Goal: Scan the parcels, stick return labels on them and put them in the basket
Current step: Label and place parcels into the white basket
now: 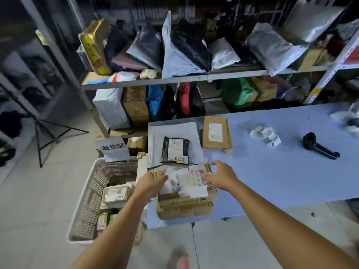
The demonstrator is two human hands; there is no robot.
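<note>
A worn cardboard box (pixel 184 204) covered with white labels sits at the near left corner of the blue table (pixel 272 171). My left hand (pixel 149 184) reaches to its left top edge, fingers loosely extended. My right hand (pixel 223 175) hovers at its right top edge, fingers spread. Behind the box a small black parcel (pixel 175 150) lies on a grey mailer bag (pixel 172 133), and a flat brown box (pixel 216 134) lies further back. A strip of return labels (pixel 266 135) and a black scanner (pixel 318 145) lie on the table to the right. The white basket (pixel 87 200) stands on the floor at left, holding several parcels.
A paper sign (pixel 113 148) stands at the basket's far end. Metal shelves (pixel 194 78) behind the table are packed with bags and boxes. A black tripod (pixel 50 136) stands on the tiled floor at left. My foot (pixel 179 259) shows near the bottom edge.
</note>
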